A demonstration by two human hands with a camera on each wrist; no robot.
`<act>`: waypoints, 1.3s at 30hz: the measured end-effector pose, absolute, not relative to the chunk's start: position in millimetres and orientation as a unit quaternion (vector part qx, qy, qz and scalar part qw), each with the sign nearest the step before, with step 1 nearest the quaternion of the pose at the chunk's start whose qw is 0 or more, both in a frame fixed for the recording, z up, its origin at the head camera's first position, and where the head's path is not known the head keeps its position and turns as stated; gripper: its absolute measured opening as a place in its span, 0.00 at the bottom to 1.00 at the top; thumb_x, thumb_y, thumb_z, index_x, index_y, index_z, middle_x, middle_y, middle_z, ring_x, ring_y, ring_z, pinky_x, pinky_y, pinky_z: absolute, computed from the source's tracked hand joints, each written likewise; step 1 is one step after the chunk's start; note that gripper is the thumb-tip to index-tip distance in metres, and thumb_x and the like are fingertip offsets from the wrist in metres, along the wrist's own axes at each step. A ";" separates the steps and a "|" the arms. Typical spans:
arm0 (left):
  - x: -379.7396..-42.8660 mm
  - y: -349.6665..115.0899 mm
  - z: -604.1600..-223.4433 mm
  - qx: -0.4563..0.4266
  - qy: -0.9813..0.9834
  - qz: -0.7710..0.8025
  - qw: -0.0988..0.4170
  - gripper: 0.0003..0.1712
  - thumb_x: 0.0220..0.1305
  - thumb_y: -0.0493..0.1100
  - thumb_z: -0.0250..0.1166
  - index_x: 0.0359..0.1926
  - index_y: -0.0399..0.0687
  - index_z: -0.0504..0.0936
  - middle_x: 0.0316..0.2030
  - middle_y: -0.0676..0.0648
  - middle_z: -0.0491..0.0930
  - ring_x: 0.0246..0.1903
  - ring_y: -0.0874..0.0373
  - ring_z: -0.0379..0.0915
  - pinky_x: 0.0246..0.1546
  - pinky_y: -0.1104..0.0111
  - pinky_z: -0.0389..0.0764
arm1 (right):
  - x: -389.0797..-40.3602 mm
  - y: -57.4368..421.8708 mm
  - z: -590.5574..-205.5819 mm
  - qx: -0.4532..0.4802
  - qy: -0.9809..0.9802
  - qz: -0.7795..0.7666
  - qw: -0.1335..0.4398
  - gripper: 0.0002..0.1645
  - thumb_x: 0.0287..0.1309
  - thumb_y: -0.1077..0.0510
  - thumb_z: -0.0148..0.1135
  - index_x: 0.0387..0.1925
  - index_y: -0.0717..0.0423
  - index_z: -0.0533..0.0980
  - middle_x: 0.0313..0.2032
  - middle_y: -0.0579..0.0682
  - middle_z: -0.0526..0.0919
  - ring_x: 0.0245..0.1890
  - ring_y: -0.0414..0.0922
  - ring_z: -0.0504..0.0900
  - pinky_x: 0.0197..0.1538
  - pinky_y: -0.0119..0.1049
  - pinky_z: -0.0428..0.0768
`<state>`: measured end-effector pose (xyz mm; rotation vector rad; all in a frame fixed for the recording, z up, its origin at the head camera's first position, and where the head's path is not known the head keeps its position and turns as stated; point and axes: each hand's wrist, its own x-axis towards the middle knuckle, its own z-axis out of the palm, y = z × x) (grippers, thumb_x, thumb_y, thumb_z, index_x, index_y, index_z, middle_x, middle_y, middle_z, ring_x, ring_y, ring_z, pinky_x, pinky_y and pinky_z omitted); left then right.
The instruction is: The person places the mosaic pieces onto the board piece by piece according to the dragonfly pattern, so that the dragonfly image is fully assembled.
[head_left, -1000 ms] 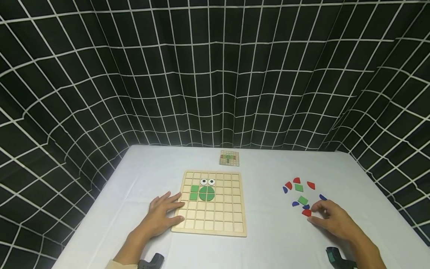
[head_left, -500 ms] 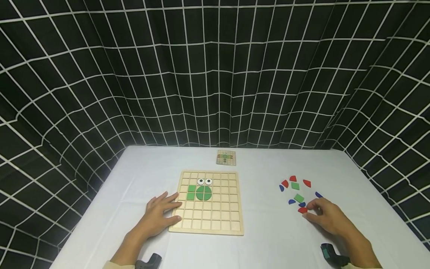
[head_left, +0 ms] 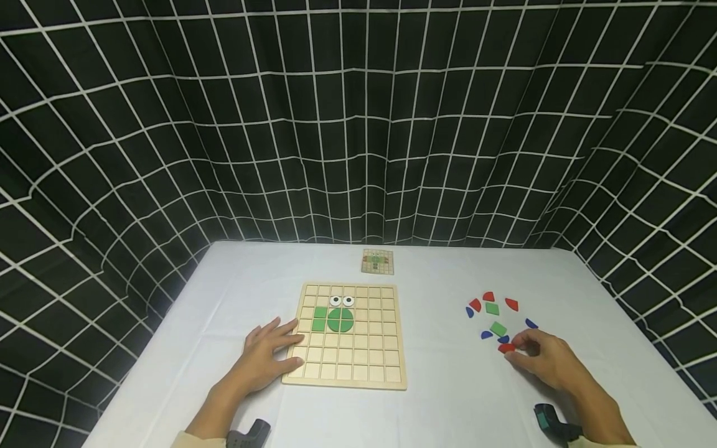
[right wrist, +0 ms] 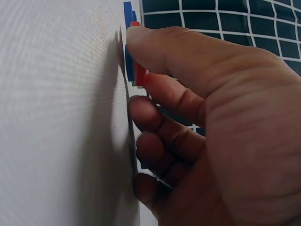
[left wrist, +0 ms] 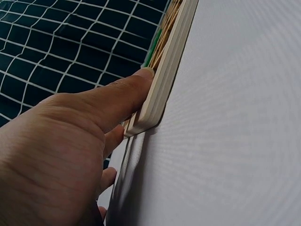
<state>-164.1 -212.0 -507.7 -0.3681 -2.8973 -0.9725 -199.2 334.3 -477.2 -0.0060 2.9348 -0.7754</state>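
My left hand rests at the left edge of a square wooden grid board, fingers spread. In the left wrist view its thumb presses on the board's rim near the corner. On the board lie two round eye pieces, a green circle of quarter pieces and green squares. My right hand, far to the right, pinches a red rounded wedge piece between thumb and index finger. In the right wrist view this red piece stands on edge, close over the cloth.
Loose pieces lie around the right hand: red wedges, green squares and blue half-discs. Behind the board lies a small pattern card. A white cloth covers the table, with a black gridded curtain around it.
The head view has shifted slightly. The right thumb and index finger have closed on the red wedge, which now looks tipped up a little. The left hand stays on the board.
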 end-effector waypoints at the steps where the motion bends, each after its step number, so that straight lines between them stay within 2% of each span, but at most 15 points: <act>1: -164.3 -212.2 -507.6 -0.119 -0.941 -0.316 0.031 0.29 0.50 0.60 0.72 0.53 0.57 0.83 0.66 0.53 0.67 0.71 0.46 0.47 0.68 0.46 0.34 | -199.1 334.4 -477.7 -0.001 0.965 -0.257 0.052 0.31 0.48 0.45 0.75 0.42 0.65 0.77 0.35 0.53 0.80 0.39 0.54 0.76 0.48 0.56 0.78; 5: -164.6 -212.8 -507.9 -0.117 -0.941 -0.316 0.027 0.29 0.50 0.61 0.71 0.53 0.57 0.83 0.66 0.53 0.66 0.71 0.46 0.47 0.67 0.46 0.34 | -198.4 334.6 -478.9 0.003 0.962 -0.271 0.042 0.32 0.47 0.43 0.75 0.43 0.65 0.77 0.33 0.50 0.79 0.36 0.50 0.75 0.42 0.47 0.81; 12: -165.0 -214.0 -508.2 -0.123 -0.940 -0.317 0.029 0.29 0.51 0.60 0.72 0.53 0.56 0.83 0.66 0.53 0.66 0.71 0.46 0.47 0.67 0.45 0.34 | -196.0 331.3 -479.3 -0.009 0.954 -0.300 0.001 0.28 0.48 0.50 0.75 0.46 0.64 0.78 0.32 0.48 0.80 0.34 0.48 0.77 0.33 0.30 0.79; 16: -165.0 -213.8 -508.8 -0.121 -0.941 -0.316 0.028 0.29 0.51 0.61 0.71 0.53 0.57 0.83 0.67 0.53 0.66 0.71 0.46 0.47 0.67 0.46 0.34 | -194.2 327.5 -475.9 -0.022 0.953 -0.301 -0.019 0.27 0.49 0.52 0.75 0.47 0.63 0.79 0.35 0.50 0.82 0.37 0.50 0.79 0.36 0.33 0.82; 19: -164.6 -213.3 -508.9 -0.118 -0.940 -0.318 0.027 0.29 0.50 0.60 0.72 0.53 0.57 0.83 0.66 0.53 0.67 0.71 0.47 0.47 0.68 0.46 0.34 | -193.4 323.3 -471.1 -0.039 0.955 -0.292 -0.039 0.22 0.49 0.54 0.75 0.45 0.61 0.81 0.37 0.51 0.82 0.39 0.51 0.79 0.38 0.38 0.82; 21: -164.4 -212.8 -508.9 -0.116 -0.940 -0.320 0.026 0.29 0.50 0.60 0.72 0.53 0.57 0.83 0.66 0.53 0.67 0.71 0.47 0.47 0.68 0.46 0.34 | -192.8 319.7 -467.2 -0.054 0.953 -0.291 -0.056 0.20 0.49 0.56 0.74 0.44 0.59 0.82 0.37 0.51 0.82 0.38 0.51 0.78 0.36 0.38 0.81; 28: -163.3 -211.8 -508.4 -0.117 -0.938 -0.324 0.026 0.29 0.50 0.60 0.72 0.53 0.57 0.83 0.66 0.53 0.67 0.71 0.46 0.47 0.68 0.46 0.34 | -189.6 301.1 -445.6 -0.119 0.942 -0.274 -0.153 0.18 0.47 0.59 0.76 0.42 0.56 0.83 0.34 0.46 0.82 0.35 0.47 0.75 0.33 0.39 0.78; 34: -164.9 -211.7 -509.6 -0.116 -0.940 -0.319 0.035 0.28 0.50 0.60 0.72 0.53 0.58 0.83 0.66 0.53 0.67 0.70 0.47 0.48 0.68 0.46 0.34 | -193.0 276.8 -422.7 -0.205 0.904 -0.290 -0.236 0.20 0.39 0.65 0.78 0.38 0.52 0.83 0.33 0.40 0.81 0.33 0.40 0.73 0.32 0.28 0.72; 39: -165.0 -212.6 -509.9 -0.118 -0.941 -0.316 0.035 0.29 0.50 0.59 0.72 0.53 0.58 0.83 0.66 0.54 0.67 0.70 0.47 0.48 0.68 0.46 0.35 | -196.9 252.9 -409.3 -0.270 0.867 -0.326 -0.261 0.22 0.37 0.69 0.78 0.38 0.51 0.83 0.33 0.37 0.80 0.32 0.38 0.71 0.32 0.23 0.69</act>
